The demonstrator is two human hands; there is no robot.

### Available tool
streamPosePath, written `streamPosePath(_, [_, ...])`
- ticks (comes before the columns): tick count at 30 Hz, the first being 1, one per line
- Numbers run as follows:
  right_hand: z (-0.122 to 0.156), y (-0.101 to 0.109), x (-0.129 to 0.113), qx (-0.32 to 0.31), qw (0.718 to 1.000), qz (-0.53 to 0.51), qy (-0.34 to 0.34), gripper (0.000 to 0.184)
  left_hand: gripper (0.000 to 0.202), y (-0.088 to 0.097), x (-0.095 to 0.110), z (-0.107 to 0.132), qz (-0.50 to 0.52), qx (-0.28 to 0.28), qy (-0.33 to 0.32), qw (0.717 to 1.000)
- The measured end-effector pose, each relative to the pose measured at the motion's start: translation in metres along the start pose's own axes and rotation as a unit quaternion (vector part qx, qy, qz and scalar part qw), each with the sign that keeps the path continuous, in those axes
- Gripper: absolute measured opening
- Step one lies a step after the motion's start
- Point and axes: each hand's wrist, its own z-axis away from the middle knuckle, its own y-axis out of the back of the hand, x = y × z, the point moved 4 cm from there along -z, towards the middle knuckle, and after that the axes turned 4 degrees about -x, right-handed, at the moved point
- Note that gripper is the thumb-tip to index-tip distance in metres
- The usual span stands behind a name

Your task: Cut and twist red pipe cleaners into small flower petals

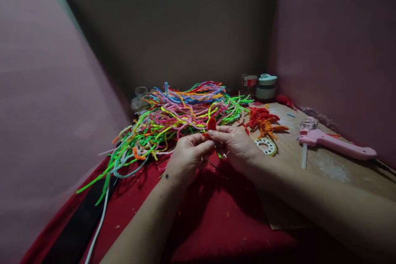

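Observation:
Both my hands meet over the near edge of a heap of pipe cleaners [185, 115] in many colours. Between their fingertips is a red pipe cleaner [211, 123], bent into a small rounded loop that stands up above the thumbs. My left hand [190, 152] is closed, thumb and fingers pinching low on the red piece. My right hand [236, 144] is closed too, its thumb and forefinger pressed against the piece from the right. The lower end of the red piece is hidden by my fingers.
Right of the heap lie red and orange bent pieces [266, 121] and a tape roll [266, 147] on brown board [334, 169]. A pink glue gun [337, 142] lies farther right. A teal-lidded container [266, 86] stands behind. Red cloth [222, 222] covers the table; a white cable [100, 222] hangs at left.

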Motion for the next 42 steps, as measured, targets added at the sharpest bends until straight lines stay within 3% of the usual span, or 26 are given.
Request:
streamPosePath(2, [-0.001,0.002,0.001,0.011,0.999,-0.031,-0.004,0.017,0.020,-0.005,0.001,0.000,-0.026,0.032,-0.033,0.999])
streamPosePath(5, [-0.004,0.004,0.004,0.012,0.999,-0.046,-0.016,0.017,0.019,-0.008,0.003,0.000,-0.076,0.037,-0.044,0.995])
streamPosePath(11, [-0.004,0.003,0.003,-0.011,1.000,0.005,-0.015,0.016,0.022,0.002,0.016,0.001,-0.077,0.068,-0.131,0.986])
streamPosePath(17, [-0.001,0.000,0.000,-0.023,0.999,0.013,-0.043,0.017,0.010,0.012,0.018,0.005,-0.208,0.129,-0.186,0.952])
streamPosePath(20, [-0.001,0.000,-0.002,-0.019,0.998,0.020,-0.064,0.018,0.008,0.013,0.021,0.006,-0.244,0.119,-0.184,0.945])
streamPosePath(26, [-0.004,0.003,-0.003,-0.017,0.999,0.036,-0.013,0.017,0.010,0.009,0.020,0.005,-0.239,0.058,-0.122,0.962])
streamPosePath(32, [-0.006,0.004,-0.003,-0.001,1.000,0.004,0.004,0.022,0.009,0.006,0.020,0.006,-0.273,0.010,-0.145,0.951])
streamPosePath(42, [-0.005,0.002,-0.008,-0.008,1.000,0.017,0.009,0.020,0.009,0.006,0.024,0.008,-0.227,-0.027,-0.114,0.967])
